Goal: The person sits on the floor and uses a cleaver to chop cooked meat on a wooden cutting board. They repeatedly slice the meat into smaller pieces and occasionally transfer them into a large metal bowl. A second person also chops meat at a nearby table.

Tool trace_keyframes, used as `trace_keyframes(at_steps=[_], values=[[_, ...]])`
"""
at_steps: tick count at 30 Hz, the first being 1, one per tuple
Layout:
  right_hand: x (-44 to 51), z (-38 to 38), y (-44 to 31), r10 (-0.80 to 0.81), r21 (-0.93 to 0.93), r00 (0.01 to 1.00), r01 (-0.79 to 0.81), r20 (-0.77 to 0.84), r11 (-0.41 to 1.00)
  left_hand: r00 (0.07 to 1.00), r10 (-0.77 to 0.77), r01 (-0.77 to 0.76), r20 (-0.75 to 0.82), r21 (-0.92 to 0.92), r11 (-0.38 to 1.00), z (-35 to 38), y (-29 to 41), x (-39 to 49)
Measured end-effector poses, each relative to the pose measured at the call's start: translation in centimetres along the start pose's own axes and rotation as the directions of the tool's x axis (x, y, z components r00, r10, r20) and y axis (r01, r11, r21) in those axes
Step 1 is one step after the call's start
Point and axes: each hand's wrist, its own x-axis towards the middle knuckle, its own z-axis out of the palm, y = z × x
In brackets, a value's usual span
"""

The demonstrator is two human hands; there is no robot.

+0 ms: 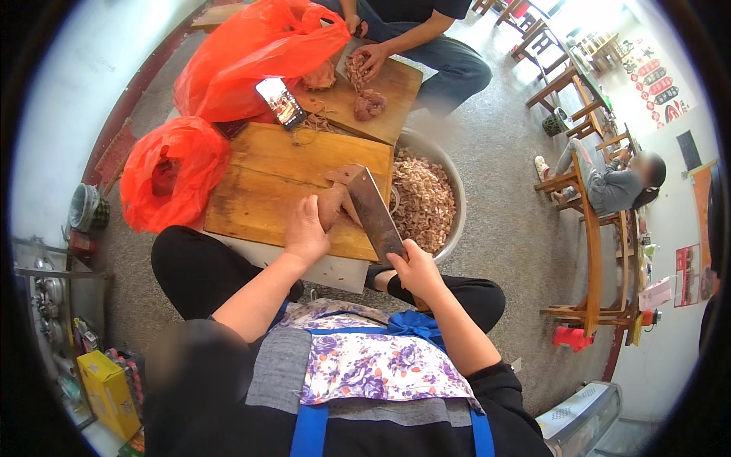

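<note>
My right hand (416, 267) grips the handle end of a cleaver (374, 214) with a broad dark blade. The blade slants up and left over the right edge of a wooden cutting board (262, 188). On the board, my left hand (307, 231) is closed around a brownish piece of meat (331, 205). Part of that meat is hidden by my fingers and the blade. Just right of the board stands a large metal basin (460, 197) holding a heap of chopped meat (425, 200).
Across from me, a person's hand (374, 60) holds meat on a second wooden board (400, 85). Red plastic bags (251, 63) and a phone (281, 103) lie at the boards' left and far side. Another person (614, 183) sits on a wooden bench (594, 240) at right.
</note>
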Motion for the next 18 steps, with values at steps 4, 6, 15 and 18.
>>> trace_keyframes(at_steps=[4, 6, 15, 18], values=[[0.5, 0.8, 0.6, -0.114, 0.002, 0.989, 0.114, -0.097, 0.993, 0.953, -0.145, 0.178, 0.266, -0.104, 0.978, -2.4, -0.9, 1.8], [0.5, 0.8, 0.3, -0.174, -0.03, 0.976, 0.171, -0.132, 0.985, 0.957, -0.073, 0.112, 0.28, -0.123, 0.986, -4.2, -2.1, 1.7], [-1.4, 1.2, -2.6, -0.215, -0.235, 0.976, 0.213, 0.016, 0.948, 0.895, -0.136, 0.153, 0.424, -0.007, 0.988, -6.8, -2.6, 1.3], [-1.0, 1.0, -4.2, -0.192, -0.388, 0.979, 0.201, 0.062, 0.899, 0.854, -0.172, 0.175, 0.492, 0.04, 0.984, -6.6, -3.3, 1.4]])
